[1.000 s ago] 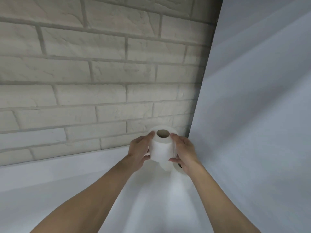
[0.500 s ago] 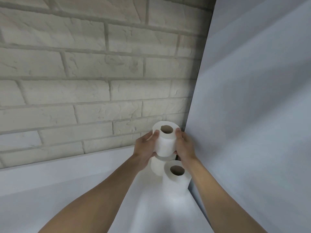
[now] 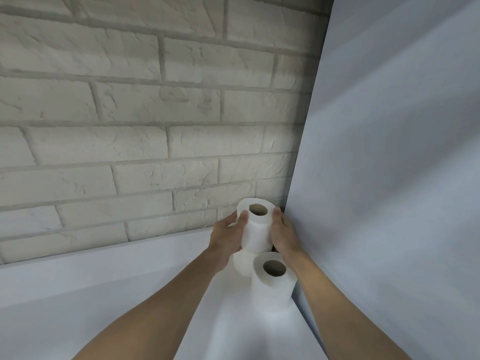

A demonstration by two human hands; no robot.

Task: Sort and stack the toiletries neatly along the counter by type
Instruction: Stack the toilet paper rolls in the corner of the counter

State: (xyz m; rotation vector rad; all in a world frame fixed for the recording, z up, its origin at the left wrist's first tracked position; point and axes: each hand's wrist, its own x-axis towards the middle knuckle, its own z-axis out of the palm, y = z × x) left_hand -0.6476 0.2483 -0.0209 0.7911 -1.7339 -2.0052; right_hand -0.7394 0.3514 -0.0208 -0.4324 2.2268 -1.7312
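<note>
The likeliest mishap is a topple: the top roll [image 3: 255,224] appears to rest on a lower roll [image 3: 241,265] that shows only as a sliver beneath it. If the two are not centred one over the other, letting go could tip the upper one off. A squeeze that is too firm would also dent the soft paper and leave it leaning. The right hand [image 3: 283,236] works in a tight corner, close against the pale side panel [image 3: 389,178], so drawing it out carelessly might drag the roll along, or knock the near roll [image 3: 272,280] that stands just in front of the stack. Both hands hold the top roll between them, the left hand [image 3: 225,237] curled round its left side with the thumb up at the rim, the right pressed to its right side. The roll stands upright at the far right end of the white counter [image 3: 117,294], just before the brick wall [image 3: 130,126]. It is plain white and full, its flat end turned up to show the brown cardboard core — the near roll looks the same, upright and core up
</note>
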